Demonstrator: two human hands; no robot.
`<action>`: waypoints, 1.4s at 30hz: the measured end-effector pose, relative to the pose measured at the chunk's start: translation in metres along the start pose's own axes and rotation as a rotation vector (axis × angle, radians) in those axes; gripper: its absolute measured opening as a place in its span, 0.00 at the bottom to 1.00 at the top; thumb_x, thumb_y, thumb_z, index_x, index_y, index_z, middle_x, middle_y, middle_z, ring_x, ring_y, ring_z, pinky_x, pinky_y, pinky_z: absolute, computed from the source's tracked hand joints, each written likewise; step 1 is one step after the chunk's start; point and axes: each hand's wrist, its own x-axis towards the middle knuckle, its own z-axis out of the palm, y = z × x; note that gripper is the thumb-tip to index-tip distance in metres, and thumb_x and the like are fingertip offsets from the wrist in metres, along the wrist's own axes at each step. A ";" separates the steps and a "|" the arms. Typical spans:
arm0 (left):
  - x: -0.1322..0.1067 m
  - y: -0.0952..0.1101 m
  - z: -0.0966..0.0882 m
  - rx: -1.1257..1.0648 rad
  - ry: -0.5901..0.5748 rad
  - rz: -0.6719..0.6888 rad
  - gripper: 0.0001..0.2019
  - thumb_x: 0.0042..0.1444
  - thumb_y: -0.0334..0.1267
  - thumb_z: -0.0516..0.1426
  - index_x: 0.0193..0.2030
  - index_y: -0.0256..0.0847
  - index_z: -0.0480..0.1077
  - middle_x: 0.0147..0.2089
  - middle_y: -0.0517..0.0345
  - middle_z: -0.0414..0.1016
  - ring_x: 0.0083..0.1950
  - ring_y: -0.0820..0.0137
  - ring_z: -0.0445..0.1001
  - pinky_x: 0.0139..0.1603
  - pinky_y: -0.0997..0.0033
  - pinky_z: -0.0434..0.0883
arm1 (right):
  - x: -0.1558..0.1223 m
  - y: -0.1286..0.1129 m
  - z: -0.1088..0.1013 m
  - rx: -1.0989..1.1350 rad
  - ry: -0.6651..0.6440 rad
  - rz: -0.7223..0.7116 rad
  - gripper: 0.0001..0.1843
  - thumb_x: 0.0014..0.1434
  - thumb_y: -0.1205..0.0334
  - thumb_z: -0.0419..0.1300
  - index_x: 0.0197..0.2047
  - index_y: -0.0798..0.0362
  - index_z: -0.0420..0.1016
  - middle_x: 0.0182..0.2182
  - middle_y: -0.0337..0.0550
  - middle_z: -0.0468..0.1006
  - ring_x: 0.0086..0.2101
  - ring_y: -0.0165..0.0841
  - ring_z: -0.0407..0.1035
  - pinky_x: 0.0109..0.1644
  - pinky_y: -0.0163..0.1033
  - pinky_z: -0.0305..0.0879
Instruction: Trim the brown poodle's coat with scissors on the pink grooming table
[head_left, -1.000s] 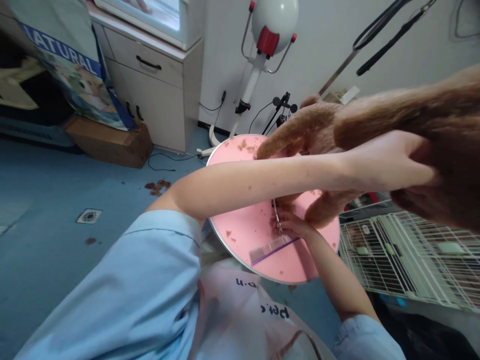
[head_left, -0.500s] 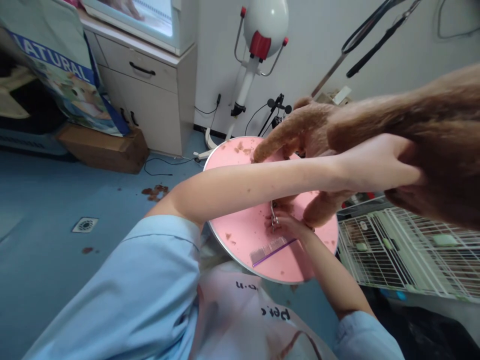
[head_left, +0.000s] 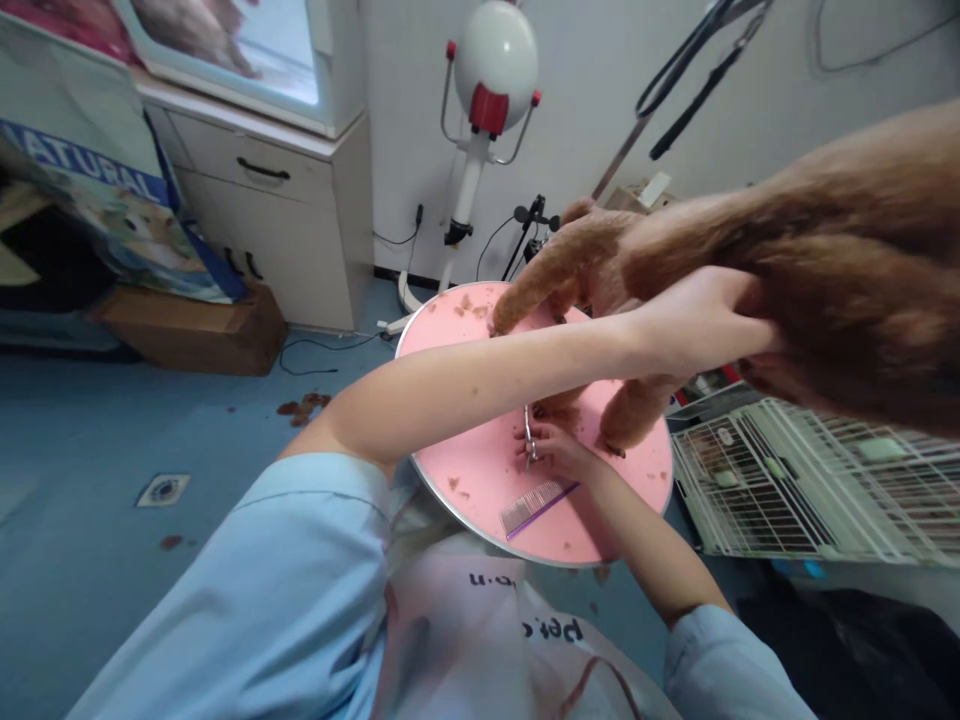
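Note:
A brown curly-coated dog (head_left: 840, 210) stands on a round pink table (head_left: 461, 455), its head end large and near at the right. My left hand (head_left: 709, 320) reaches across and grips the dog at the head end, its fingertips hidden in the fur. Low beside the dog's legs, my right hand (head_left: 562, 450) has its fingers in the handles of silver scissors (head_left: 529, 432). The blades point away from me, partly covered by my left forearm. Close to my right wrist lies a comb with a purple spine (head_left: 541, 512), flat on the table.
Fur clippings (head_left: 469, 305) dot the table and the blue floor. A white wire cage (head_left: 750, 480) stands at the right. Behind are a white stand dryer (head_left: 495, 60), a grooming arm with a black loop (head_left: 690, 80), a cabinet (head_left: 277, 240) and a cardboard box (head_left: 195, 325).
The view has shifted slightly. My left hand and the dog's head end have come a little to the left and nearer the table. The scissors stay in my right hand by the legs.

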 end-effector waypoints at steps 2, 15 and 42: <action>-0.004 0.000 -0.003 0.044 -0.041 0.005 0.07 0.49 0.22 0.55 0.24 0.32 0.63 0.24 0.59 0.63 0.30 0.78 0.64 0.37 0.74 0.67 | -0.013 0.014 0.007 0.041 -0.095 0.037 0.24 0.38 0.68 0.71 0.38 0.57 0.67 0.30 0.43 0.77 0.30 0.32 0.75 0.36 0.37 0.70; 0.009 -0.023 -0.004 -0.010 0.020 0.065 0.07 0.42 0.32 0.62 0.26 0.34 0.68 0.27 0.61 0.71 0.31 0.76 0.70 0.37 0.74 0.70 | -0.031 0.059 0.028 0.242 0.440 -0.365 0.15 0.51 0.53 0.61 0.23 0.55 0.63 0.13 0.33 0.64 0.14 0.23 0.58 0.17 0.29 0.52; 0.014 -0.015 0.025 -0.002 0.122 0.181 0.12 0.34 0.27 0.62 0.24 0.33 0.62 0.23 0.65 0.71 0.29 0.75 0.75 0.40 0.69 0.75 | 0.036 0.004 0.061 0.058 0.688 -0.720 0.10 0.43 0.63 0.63 0.31 0.55 0.67 0.27 0.37 0.73 0.28 0.28 0.67 0.31 0.31 0.62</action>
